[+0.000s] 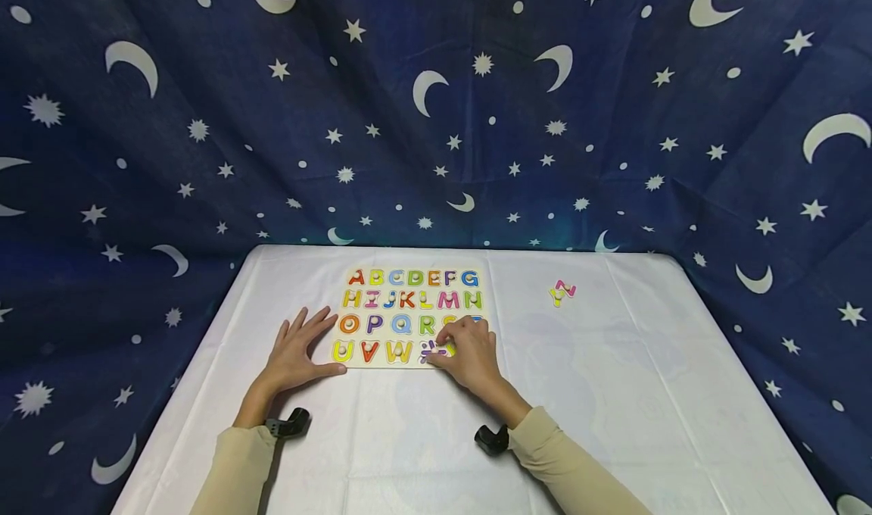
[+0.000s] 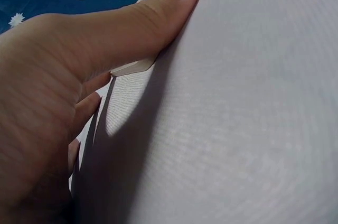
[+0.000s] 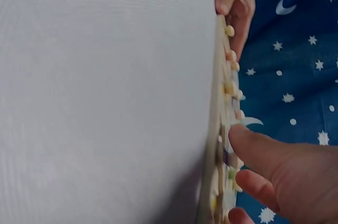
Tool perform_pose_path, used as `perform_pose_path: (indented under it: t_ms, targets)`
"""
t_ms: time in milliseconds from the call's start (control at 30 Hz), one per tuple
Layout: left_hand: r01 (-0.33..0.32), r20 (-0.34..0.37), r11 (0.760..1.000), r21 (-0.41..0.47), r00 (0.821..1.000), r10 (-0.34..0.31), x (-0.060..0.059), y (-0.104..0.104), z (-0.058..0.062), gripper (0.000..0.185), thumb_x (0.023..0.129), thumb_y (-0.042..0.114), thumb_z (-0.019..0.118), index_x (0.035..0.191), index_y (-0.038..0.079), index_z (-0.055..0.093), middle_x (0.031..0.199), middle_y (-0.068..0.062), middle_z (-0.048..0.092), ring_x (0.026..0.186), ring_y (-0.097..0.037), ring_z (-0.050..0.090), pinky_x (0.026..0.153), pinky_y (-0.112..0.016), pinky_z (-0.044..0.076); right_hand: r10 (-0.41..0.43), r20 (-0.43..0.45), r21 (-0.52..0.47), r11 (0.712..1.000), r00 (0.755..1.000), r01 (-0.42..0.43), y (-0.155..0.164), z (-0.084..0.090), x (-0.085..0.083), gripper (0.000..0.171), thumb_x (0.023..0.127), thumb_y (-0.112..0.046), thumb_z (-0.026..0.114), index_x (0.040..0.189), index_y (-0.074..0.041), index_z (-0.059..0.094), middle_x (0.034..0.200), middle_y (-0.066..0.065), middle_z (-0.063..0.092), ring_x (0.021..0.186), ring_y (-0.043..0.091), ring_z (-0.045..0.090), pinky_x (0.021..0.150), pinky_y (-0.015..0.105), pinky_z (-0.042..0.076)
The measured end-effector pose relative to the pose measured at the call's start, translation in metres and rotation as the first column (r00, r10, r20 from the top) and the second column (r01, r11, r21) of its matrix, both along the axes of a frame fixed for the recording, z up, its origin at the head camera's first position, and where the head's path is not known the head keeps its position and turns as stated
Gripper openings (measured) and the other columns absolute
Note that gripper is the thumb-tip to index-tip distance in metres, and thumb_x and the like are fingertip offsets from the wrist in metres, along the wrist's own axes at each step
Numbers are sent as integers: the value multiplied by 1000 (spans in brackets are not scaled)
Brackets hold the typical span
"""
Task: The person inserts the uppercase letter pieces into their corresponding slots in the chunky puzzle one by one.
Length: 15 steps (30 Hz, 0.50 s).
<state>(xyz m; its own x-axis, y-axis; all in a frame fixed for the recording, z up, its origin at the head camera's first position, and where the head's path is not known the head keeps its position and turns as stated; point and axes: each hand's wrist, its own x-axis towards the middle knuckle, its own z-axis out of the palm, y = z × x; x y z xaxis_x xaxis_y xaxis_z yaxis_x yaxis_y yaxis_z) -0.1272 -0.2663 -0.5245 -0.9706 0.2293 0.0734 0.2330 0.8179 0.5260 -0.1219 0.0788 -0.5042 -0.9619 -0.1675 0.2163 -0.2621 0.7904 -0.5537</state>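
Right hand (image 1: 470, 356) pinching purple letter (image 1: 429, 354), puzzle board (image 1: 413, 316)

I sit at a surface (image 1: 613, 394) covered in a white cloth, creased in faint fold lines. Behind the surface and down both its sides hangs a dark blue curtain (image 1: 436, 106) printed with white stars, dots and crescent moons, draped in loose folds. The light on the surface is even and soft.

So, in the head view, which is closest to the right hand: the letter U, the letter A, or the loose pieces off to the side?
From the right hand:
1. Letter U, bottom row, left.
2. Loose pieces, on the cloth, right of the board.
3. Letter A, top-left corner.
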Motion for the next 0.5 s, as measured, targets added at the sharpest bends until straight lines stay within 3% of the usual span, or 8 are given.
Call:
perform_pose_path:
  t_ms: [233, 500]
  targets:
    - [-2, 9, 1000, 4, 1000, 2, 0, 0, -2, 104, 67, 55, 91, 152, 10, 50, 164, -15, 35, 155, -47, 10, 123, -66, -2, -52, -30, 32, 998, 998, 53, -7, -1, 2, 29, 70, -35, 95, 71, -22, 70, 93, -1, 64, 94, 26, 51, 71, 37, 34]
    - [-3, 6, 1000, 3, 1000, 3, 1, -1, 0, 104, 67, 55, 90, 152, 9, 50, 164, -15, 35, 154, -48, 11, 123, -66, -1, 21, -42, -36, 999, 999, -22, -7, 5, 2, 11, 77, -20, 90, 78, -20, 79, 100, 2, 71, 98, 27, 53, 75, 41, 38]
